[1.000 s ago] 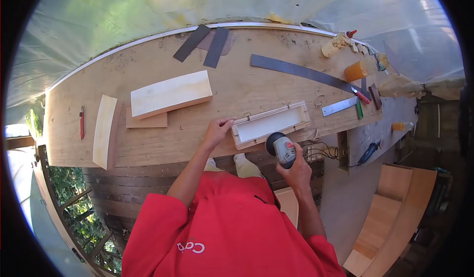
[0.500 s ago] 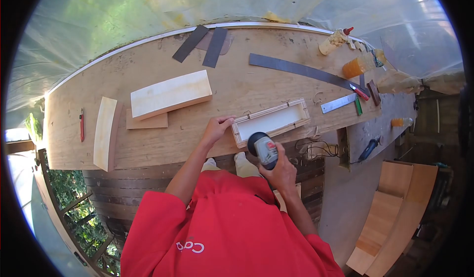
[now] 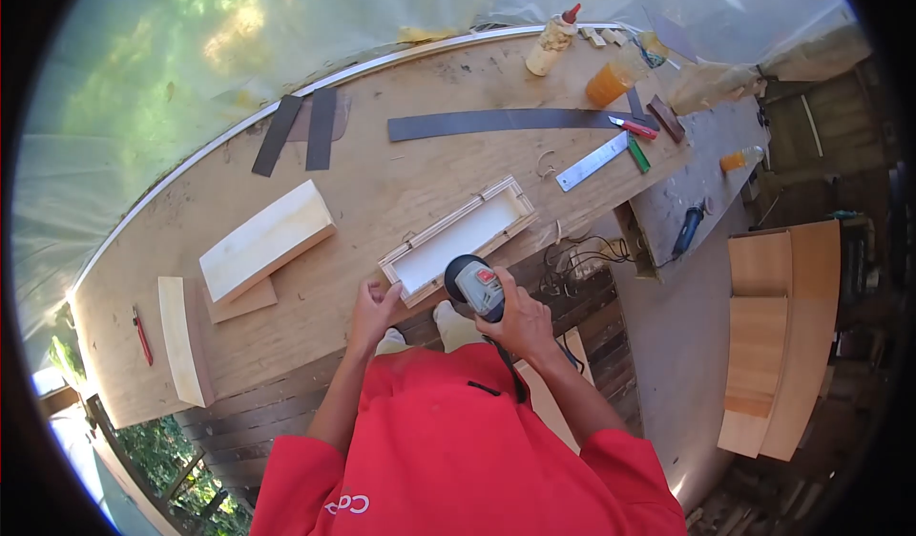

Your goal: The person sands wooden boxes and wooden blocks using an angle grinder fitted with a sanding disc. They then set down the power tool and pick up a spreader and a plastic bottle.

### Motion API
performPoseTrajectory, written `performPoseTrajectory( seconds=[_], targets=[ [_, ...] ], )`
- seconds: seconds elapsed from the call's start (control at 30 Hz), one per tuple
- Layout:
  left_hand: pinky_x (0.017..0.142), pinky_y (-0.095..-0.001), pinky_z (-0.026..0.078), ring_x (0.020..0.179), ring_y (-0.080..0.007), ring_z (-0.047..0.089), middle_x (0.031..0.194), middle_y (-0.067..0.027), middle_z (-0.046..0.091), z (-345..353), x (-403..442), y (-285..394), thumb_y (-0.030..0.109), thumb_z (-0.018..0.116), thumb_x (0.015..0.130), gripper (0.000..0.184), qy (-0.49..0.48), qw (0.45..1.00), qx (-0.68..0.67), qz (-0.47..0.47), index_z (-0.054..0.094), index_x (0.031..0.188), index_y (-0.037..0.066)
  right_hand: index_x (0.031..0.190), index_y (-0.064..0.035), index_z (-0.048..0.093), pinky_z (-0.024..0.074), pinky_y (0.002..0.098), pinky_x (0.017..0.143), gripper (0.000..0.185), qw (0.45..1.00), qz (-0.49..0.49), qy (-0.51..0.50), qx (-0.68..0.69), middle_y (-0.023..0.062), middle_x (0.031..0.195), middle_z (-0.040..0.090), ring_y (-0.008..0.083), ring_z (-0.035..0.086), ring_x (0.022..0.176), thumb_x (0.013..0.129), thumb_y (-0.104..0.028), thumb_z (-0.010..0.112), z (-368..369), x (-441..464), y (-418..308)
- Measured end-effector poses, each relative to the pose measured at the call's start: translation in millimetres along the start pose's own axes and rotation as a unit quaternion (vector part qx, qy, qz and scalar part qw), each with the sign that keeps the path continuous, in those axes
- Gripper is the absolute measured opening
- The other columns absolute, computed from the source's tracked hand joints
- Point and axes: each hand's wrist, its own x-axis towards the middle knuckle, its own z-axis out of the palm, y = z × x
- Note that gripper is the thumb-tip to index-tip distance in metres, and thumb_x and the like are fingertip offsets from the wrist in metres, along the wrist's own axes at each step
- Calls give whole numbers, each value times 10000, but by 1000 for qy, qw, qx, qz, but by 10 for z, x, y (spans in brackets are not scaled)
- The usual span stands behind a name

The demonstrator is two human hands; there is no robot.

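Turned since the earlier frame, the head view now shows everything on the surface (image 3: 363, 202) further left and the wooden box (image 3: 447, 225) at a steeper slant; the layout of the pieces around it matches. The box lies near the front edge of the surface, its pale interior facing up. The hands are apart from each other: the left hand (image 3: 373, 313) has its fingertips at the box's near left corner, though whether they pinch it I cannot tell, and the right hand (image 3: 524, 321) is wrapped around a grey power tool (image 3: 479, 288). Its round black head is at the near long side of the box; whether it touches the wood is unclear. To the left, a pale curved block (image 3: 265, 240) rests partly over a thin board (image 3: 243, 300), with a second block (image 3: 178, 336) beside them. Beyond the box lies a long dark strip (image 3: 477, 125), and to its right a metal ruler (image 3: 591, 162).
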Motion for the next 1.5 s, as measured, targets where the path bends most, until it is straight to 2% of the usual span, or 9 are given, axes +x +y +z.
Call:
performPoseTrajectory(
  seconds=[0.1, 0.43, 0.67, 0.77, 0.83, 0.93, 1.13, 1.37, 1.5],
  targets=[
    [584, -252, 479, 716, -126, 610, 902, -117, 632, 139, -49, -187, 346, 689, 868, 556, -59, 998, -24, -9, 439, 1203, -22, 1391, -195, 329, 516, 523, 715, 856, 999, 17, 29, 7, 212, 899, 618, 424, 644, 840, 677, -413, 748, -164, 186, 287],
    [884, -290, 492, 991, -169, 599, 1085, -110, 607, 78, -152, 62, 130, 674, 880, 404, -116, 990, -85, -1, 478, 1197, -26, 1338, -160, 358, 495, 505, 785, 777, 990, 115, 78, 30, 244, 994, 658, 445, 624, 929, 686, -376, 722, -801, 744, 1177],
    [865, -292, 504, 955, -178, 605, 1071, -112, 608, -99, -111, 15, 59, 656, 867, 423, -181, 977, -111, 26, 471, 1237, -29, 1344, -166, 353, 490, 517, 781, 780, 989, 115, 67, 58, 241, 989, 658, 448, 621, 928, 690, -374, 723, -737, 708, 1021],
    [883, -286, 493, 996, -169, 596, 1086, -118, 616, -247, -62, 92, 72, 628, 890, 392, -218, 974, -54, 15, 500, 1243, -40, 1365, -172, 345, 501, 519, 770, 810, 994, 76, 60, 57, 229, 1000, 655, 437, 626, 926, 683, -379, 731, -530, 564, 785],
    [936, -295, 457, 1053, -152, 572, 1098, -109, 631, -269, 15, 110, 168, 584, 938, 348, -39, 999, -1, 33, 556, 1221, -32, 1378, -174, 331, 511, 512, 752, 832, 996, 50, 59, 44, 217, 981, 650, 424, 635, 904, 681, -383, 734, -340, 445, 593],
    [976, -309, 425, 1102, -182, 572, 1151, -139, 634, -297, 188, 211, 291, 473, 998, 406, 26, 986, 25, 166, 578, 1212, -37, 1394, -186, 326, 514, 516, 719, 856, 999, 19, 38, 21, 209, 886, 627, 419, 641, 844, 687, -419, 749, -109, 217, 170],
    [1077, -334, 348, 1226, -249, 520, 1265, -184, 583, -362, 507, 440, 526, 254, 1012, 708, -160, 981, -79, 75, 544, 1254, -71, 1409, -193, 353, 525, 490, 661, 855, 999, -40, -15, 18, 198, 872, 596, 389, 650, 793, 693, -431, 755, 273, -210, -469],
    [1097, -341, 331, 1244, -253, 503, 1297, -203, 552, -376, 576, 457, 558, 254, 999, 747, -201, 976, -67, 42, 509, 1285, -83, 1413, -191, 361, 533, 477, 652, 856, 997, -75, -7, 9, 201, 885, 581, 383, 649, 768, 693, -441, 750, 426, -308, -617],
    [989, -328, 417, 1126, -229, 560, 1145, -184, 609, -224, 418, 322, 418, 493, 972, 543, -90, 990, -36, 103, 530, 1204, -71, 1404, -190, 369, 531, 489, 651, 852, 998, -54, 11, 15, 198, 865, 587, 381, 652, 775, 684, -426, 759, 296, -230, -325]
  ],
)
